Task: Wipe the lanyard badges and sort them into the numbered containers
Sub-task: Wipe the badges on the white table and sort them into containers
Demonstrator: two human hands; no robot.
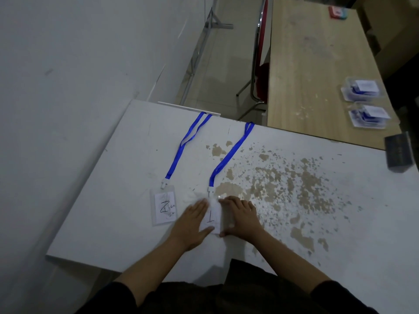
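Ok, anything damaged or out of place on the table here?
Yes: the white table has brown patches where its coating has flaked off, right of the right hand. Both lanyard straps overhang the far edge.

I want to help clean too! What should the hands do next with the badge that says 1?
Probably sweep the white cloth under the left hand across badge 1, since the right hand pins it flat and the cloth sits at its edge.

Open table to the left and right of the work spot

Two badges with blue lanyards, marked 2 point(163, 208) and 1 point(212, 219), lie mid-table point(95, 200); both hands point(195, 220) point(240, 215) cover the latter. A dark box point(399, 152) sits at the far right edge; two clear containers point(362, 89) point(369, 116) crowd the wooden table's point(306, 75) right side
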